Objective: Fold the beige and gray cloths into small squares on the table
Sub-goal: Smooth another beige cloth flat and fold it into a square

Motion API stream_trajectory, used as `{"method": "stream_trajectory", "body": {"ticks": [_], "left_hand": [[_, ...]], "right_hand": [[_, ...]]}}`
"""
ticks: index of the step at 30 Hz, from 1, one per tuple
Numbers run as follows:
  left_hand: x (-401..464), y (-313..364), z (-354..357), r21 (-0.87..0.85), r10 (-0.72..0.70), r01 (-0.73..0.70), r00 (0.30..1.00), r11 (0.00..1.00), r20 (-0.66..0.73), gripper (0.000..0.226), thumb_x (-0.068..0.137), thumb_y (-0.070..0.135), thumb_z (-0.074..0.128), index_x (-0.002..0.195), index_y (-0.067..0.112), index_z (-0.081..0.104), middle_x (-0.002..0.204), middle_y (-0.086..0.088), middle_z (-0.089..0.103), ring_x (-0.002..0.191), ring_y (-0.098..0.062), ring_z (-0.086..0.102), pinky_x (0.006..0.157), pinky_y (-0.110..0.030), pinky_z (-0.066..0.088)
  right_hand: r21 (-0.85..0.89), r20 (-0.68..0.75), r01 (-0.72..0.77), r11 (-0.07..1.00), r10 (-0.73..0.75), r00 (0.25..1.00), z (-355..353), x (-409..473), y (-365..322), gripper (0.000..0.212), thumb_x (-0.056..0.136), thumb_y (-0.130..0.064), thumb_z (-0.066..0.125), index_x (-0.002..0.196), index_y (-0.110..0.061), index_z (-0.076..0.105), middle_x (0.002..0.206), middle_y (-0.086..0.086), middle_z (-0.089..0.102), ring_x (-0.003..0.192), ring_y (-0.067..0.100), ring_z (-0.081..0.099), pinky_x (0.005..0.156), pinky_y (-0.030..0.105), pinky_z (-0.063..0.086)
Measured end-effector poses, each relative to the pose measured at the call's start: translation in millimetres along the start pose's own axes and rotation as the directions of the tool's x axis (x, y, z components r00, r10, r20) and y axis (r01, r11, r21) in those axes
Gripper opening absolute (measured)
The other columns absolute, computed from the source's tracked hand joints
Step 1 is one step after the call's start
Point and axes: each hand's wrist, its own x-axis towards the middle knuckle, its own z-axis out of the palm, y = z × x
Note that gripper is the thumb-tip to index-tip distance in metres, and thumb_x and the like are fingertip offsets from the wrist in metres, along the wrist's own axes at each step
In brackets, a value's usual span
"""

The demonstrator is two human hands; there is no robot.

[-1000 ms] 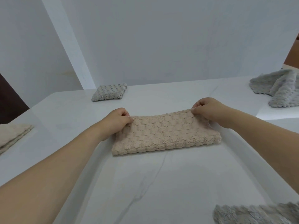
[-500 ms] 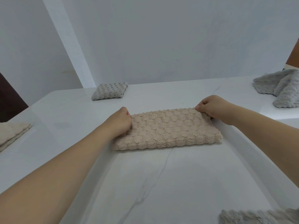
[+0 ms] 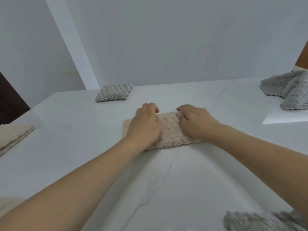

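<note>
Both hands lie on the beige cloth (image 3: 168, 130) at the table's (image 3: 191, 180) middle — left hand (image 3: 144, 126) with fingers curled over the far edge, right hand (image 3: 195, 122) with fingertips bent, pinching the top layer. The cloth is a folded strip, flat. A folded gray square (image 3: 114, 92) sits far left; loose gray cloths lie far right (image 3: 290, 92) and near right (image 3: 260, 220).

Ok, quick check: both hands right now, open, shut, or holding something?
Left hand: rests on the beige cloth; grip cannot be told.
Right hand: on the same cloth; grip cannot be told.
</note>
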Motion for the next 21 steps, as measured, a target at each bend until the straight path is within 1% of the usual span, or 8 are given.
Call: {"method": "stream_trajectory", "body": {"ticks": [2, 3, 4, 6, 8, 11, 16, 21], "left_hand": [[-6.1, 2.6, 16.3, 0.052, 0.047, -0.053, 0.993, 0.997, 0.107, 0.032, 0.101, 0.023, 0.035, 0.127, 0.011, 0.048, 0.131, -0.008, 0.049, 0.122, -0.027, 0.043, 0.102, -0.039, 0.036], [-7.9, 0.7, 23.4, 0.111, 0.05, -0.068, 0.985, 0.991, 0.163, 0.038, 0.102, 0.028, 0.031, 0.133, 0.012, 0.045, 0.137, -0.008, 0.047, 0.128, -0.027, 0.041, 0.108, -0.04, 0.032], [-9.1, -2.1, 28.0, 0.17, 0.037, -0.073, 0.978, 0.983, 0.206, 0.044, 0.103, 0.032, 0.026, 0.141, 0.013, 0.04, 0.146, -0.006, 0.041, 0.136, -0.025, 0.034, 0.114, -0.04, 0.025], [-9.3, -6.1, 31.3, 0.239, -0.011, -0.052, 0.966, 0.97, 0.258, 0.053, 0.104, 0.037, 0.019, 0.152, 0.016, 0.025, 0.159, -0.002, 0.024, 0.147, -0.021, 0.017, 0.12, -0.039, 0.01], [-9.0, -5.6, 31.6, 0.268, -0.049, -0.032, 0.956, 0.963, 0.289, 0.055, 0.104, 0.04, 0.016, 0.155, 0.02, 0.016, 0.163, 0.002, 0.012, 0.15, -0.018, 0.006, 0.121, -0.038, 0.002], [-9.9, -6.7, 26.7, 0.279, -0.07, -0.026, 0.941, 0.96, 0.33, 0.056, 0.103, 0.044, 0.013, 0.156, 0.025, 0.009, 0.164, 0.006, 0.004, 0.15, -0.014, 0.0, 0.121, -0.038, -0.002], [-16.0, -31.6, 13.2, 0.305, -0.119, 0.011, 0.933, 0.952, 0.339, 0.057, 0.103, 0.045, 0.012, 0.156, 0.026, 0.006, 0.164, 0.007, 0.002, 0.15, -0.012, -0.002, 0.121, -0.037, -0.002], [-21.6, -64.4, -8.5, 0.314, -0.241, 0.133, 0.91, 0.94, 0.338, 0.058, 0.103, 0.046, 0.012, 0.156, 0.024, 0.005, 0.164, 0.004, 0.0, 0.15, -0.016, -0.002, 0.121, -0.037, -0.001]], "right_hand": [[0.004, 0.115, -0.02, 1.0, 0.02, 0.993, 8.6, -5.9, 2.1, 0.043, 0.103, -0.031, 0.024, 0.136, -0.013, 0.044, 0.143, 0.003, 0.044, 0.137, 0.022, 0.035, 0.111, 0.035, 0.023], [-0.029, 0.161, -0.028, 0.999, 0.033, 0.986, 11.8, -8.0, 4.1, 0.048, 0.103, -0.034, 0.021, 0.145, -0.014, 0.035, 0.153, 0.002, 0.033, 0.144, 0.019, 0.024, 0.116, 0.035, 0.015], [-0.065, 0.185, -0.03, 0.997, 0.041, 0.982, 14.1, -9.2, 6.1, 0.052, 0.103, -0.036, 0.018, 0.151, -0.017, 0.024, 0.159, 0.0, 0.02, 0.147, 0.015, 0.014, 0.119, 0.034, 0.007], [-0.102, 0.196, -0.026, 0.994, 0.046, 0.98, 17.0, -9.1, 8.4, 0.055, 0.103, -0.039, 0.014, 0.154, -0.02, 0.013, 0.162, -0.003, 0.008, 0.148, 0.011, 0.004, 0.121, 0.035, 0.0], [-0.114, 0.206, -0.027, 0.993, 0.051, 0.977, 17.5, -9.1, 9.3, 0.055, 0.103, -0.04, 0.013, 0.155, -0.021, 0.01, 0.162, -0.004, 0.005, 0.148, 0.011, 0.002, 0.121, 0.035, -0.001], [-0.133, 0.217, -0.028, 0.991, 0.056, 0.975, 15.7, -10.0, 13.1, 0.055, 0.103, -0.041, 0.011, 0.155, -0.023, 0.007, 0.162, -0.005, 0.002, 0.148, 0.011, 0.0, 0.12, 0.034, -0.002], [-0.156, 0.24, -0.031, 0.987, 0.068, 0.968, 12.3, -11.7, 20.1, 0.055, 0.103, -0.042, 0.01, 0.155, -0.024, 0.003, 0.162, -0.004, -0.003, 0.148, 0.012, -0.004, 0.12, 0.035, -0.003], [-0.153, 0.235, -0.082, 0.985, 0.117, 0.965, 8.2, -14.8, 33.6, 0.055, 0.102, -0.043, 0.008, 0.154, -0.027, 0.001, 0.162, -0.005, -0.004, 0.148, 0.012, -0.005, 0.12, 0.038, -0.002]]}}
